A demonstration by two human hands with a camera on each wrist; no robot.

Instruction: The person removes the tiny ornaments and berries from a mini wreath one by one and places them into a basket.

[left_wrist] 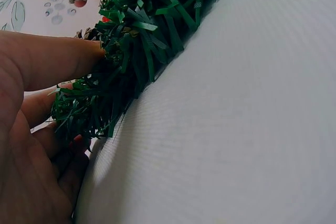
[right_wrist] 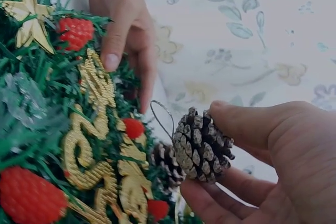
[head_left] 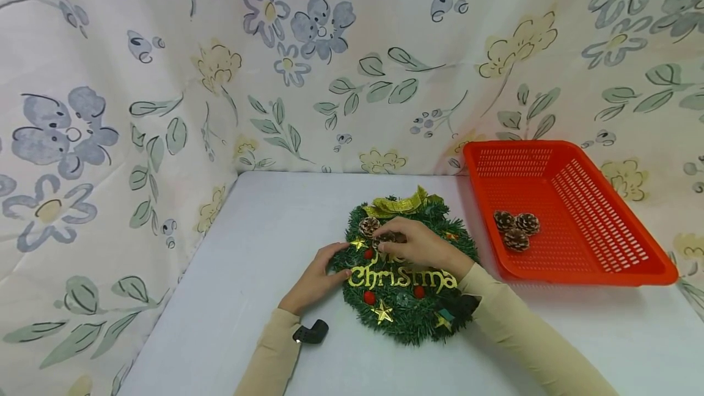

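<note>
A green wreath (head_left: pixel 407 316) with gold lettering, red berries, gold stars and a gold ribbon at its far edge lies on the white table. The right hand (head_left: pixel 420 243) pinches a pinecone (right_wrist: pixel 202 145) between thumb and fingers just above the wreath; a thin wire loop stands out from the cone. Another pinecone (head_left: pixel 369 226) rests on the wreath beside it. At the wreath's left edge the left hand (head_left: pixel 315 280) grips the greenery, its thumb on top and other fingers at the side and underneath in the left wrist view.
A red plastic basket (head_left: pixel 605 225) stands to the right of the wreath, with three pinecones (head_left: pixel 517 239) near its left side. White table (head_left: pixel 247 249) surface extends left of the wreath. A floral curtain (head_left: pixel 341 127) hangs behind the table.
</note>
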